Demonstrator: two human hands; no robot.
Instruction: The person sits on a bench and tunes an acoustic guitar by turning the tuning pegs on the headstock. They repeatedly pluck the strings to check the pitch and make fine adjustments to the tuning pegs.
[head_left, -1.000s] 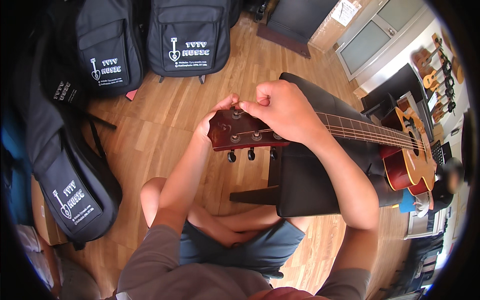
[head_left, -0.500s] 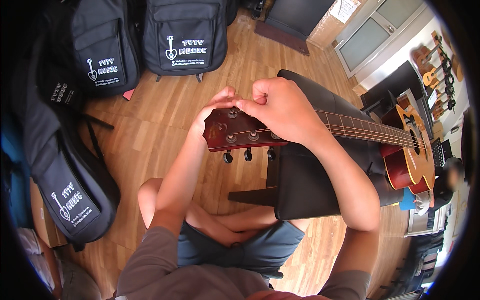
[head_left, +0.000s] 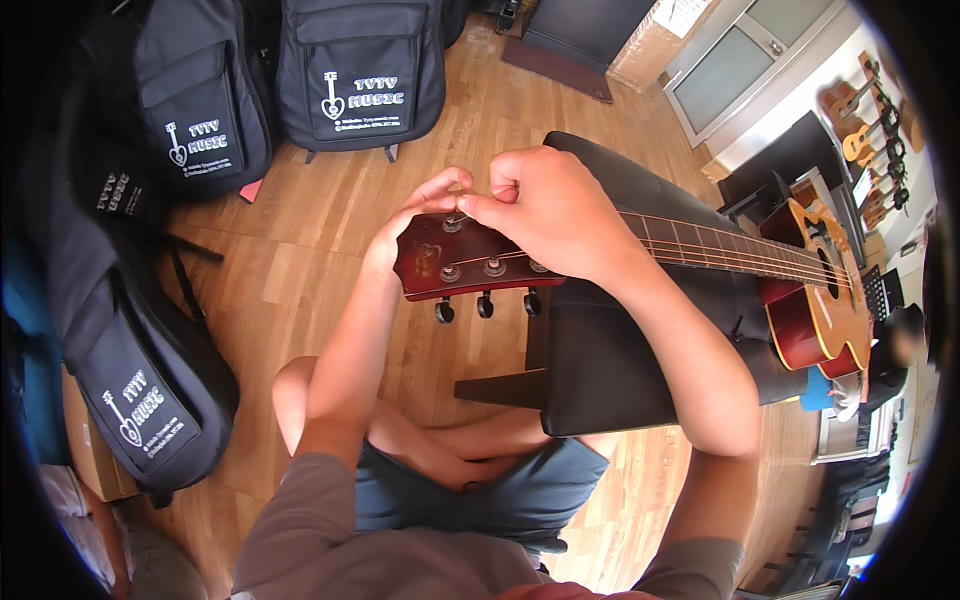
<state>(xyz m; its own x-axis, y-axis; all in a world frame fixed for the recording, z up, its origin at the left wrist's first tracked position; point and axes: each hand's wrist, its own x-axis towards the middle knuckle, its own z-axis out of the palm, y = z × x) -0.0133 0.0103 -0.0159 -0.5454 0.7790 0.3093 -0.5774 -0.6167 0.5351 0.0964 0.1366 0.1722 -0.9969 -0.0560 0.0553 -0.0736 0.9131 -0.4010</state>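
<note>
Widest room: open floor point(head_left: 285, 290) left of the left forearm point(head_left: 350, 335), as far as the long black bag point(head_left: 165, 345). More space past both hands, up to the upright bag point(head_left: 365, 45). Near side of guitar head point(head_left: 425, 262): gap, but three tuning pegs point(head_left: 486, 304) jut into it. Gap hemmed in by left forearm on one side, bench point(head_left: 625, 350) and its leg point(head_left: 500, 388) on the other; crossed legs point(head_left: 440, 440) close the near end. Right forearm point(head_left: 700, 340) bars the way across the bench. Left hand point(head_left: 410, 212) and right hand point(head_left: 560, 205) crowd the head's far edge. Right end blocked by guitar body point(head_left: 845, 320)
</note>
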